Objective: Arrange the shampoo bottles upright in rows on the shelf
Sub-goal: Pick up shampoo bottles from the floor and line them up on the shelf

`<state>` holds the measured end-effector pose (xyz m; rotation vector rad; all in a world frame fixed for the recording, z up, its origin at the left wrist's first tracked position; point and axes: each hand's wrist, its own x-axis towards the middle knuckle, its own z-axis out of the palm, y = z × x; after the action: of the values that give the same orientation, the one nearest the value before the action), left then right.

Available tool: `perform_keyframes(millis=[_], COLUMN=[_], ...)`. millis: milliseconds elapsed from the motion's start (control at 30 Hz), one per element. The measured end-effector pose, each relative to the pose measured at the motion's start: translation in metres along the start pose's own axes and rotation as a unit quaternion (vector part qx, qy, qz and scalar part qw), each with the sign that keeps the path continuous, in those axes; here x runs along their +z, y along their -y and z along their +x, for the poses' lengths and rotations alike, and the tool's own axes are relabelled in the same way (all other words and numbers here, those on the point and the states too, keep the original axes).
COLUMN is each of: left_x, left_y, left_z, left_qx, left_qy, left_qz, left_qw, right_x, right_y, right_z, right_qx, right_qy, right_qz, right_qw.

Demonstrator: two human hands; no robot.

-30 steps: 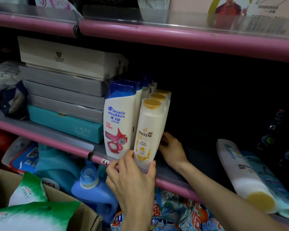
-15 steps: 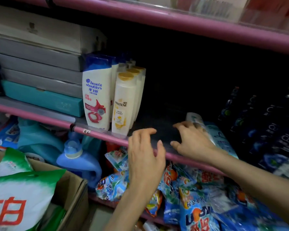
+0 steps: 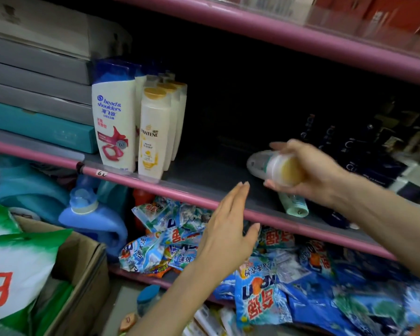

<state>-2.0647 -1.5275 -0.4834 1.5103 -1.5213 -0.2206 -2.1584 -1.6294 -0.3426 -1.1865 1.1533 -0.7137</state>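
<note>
Nearest, the left hand point(image 3: 224, 235) hovers in front of the pink shelf lip point(image 3: 180, 190), fingers straight and close together, holding nothing. Just beyond and to the right, the right hand point(image 3: 308, 170) has its fingers and thumb curled round a white bottle with a yellow cap point(image 3: 280, 169), which lies on its side with the cap end toward the viewer, lifted off or barely on the shelf floor; I cannot tell which. Under that hand a pale green bottle point(image 3: 295, 206) lies flat on the shelf, cap end near the lip.

Farther left, two rows already stand upright at the front edge: the Head & Shoulders bottles point(image 3: 114, 124) and, touching them on the right, the Pantene bottles point(image 3: 154, 132), each row running back into the dark. So part of the job looks done; at least the gripped bottle and the green one remain to be stood up.

Open shelf floor point(image 3: 211, 168) lies between the Pantene row and the right hand, room enough, I judge, for another row. The lip is low, so a bottle set too near could tip outward. At far right, dark bottles point(image 3: 364, 151) crowd the shelf, and the upper shelf's edge limits lifting height
</note>
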Motion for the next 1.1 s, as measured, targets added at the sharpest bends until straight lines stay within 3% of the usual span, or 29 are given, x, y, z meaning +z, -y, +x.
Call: perform_keyframes(millis=[133, 333, 500, 567, 633, 933, 1100], left_x=[0.001, -0.013, -0.026, -0.028, -0.029, -0.03, -0.031], left_y=[-0.002, 0.001, 0.01, 0.014, 0.017, 0.023, 0.021], left_z=[0.01, 0.036, 0.053, 0.056, 0.059, 0.078, 0.086], left_qx=[0.004, -0.055, -0.087, -0.09, -0.084, -0.099, -0.121], left_qy=[-0.016, -0.102, -0.137, -0.114, -0.091, -0.059, -0.037], left_qz=[-0.015, -0.068, -0.133, -0.145, -0.148, -0.047, -0.05], left_qw=[1.0, 0.991, 0.978, 0.979, 0.981, 0.992, 0.991], right_x=[-0.008, 0.016, 0.031, 0.036, 0.039, 0.05, 0.046], right_y=[0.043, 0.056, 0.055, 0.05, 0.047, 0.049, 0.044], right_z=[-0.028, -0.042, -0.043, -0.045, -0.046, -0.023, 0.0], right_qx=[0.132, 0.156, 0.137, 0.069, -0.007, -0.115, -0.097], right_qy=[0.074, 0.143, 0.193, 0.168, 0.142, 0.083, 0.076], right_qz=[0.243, 0.318, 0.226, 0.094, 0.013, -0.007, -0.029], right_qw=[0.958, 0.924, 0.945, 0.979, 0.99, 0.99, 0.992])
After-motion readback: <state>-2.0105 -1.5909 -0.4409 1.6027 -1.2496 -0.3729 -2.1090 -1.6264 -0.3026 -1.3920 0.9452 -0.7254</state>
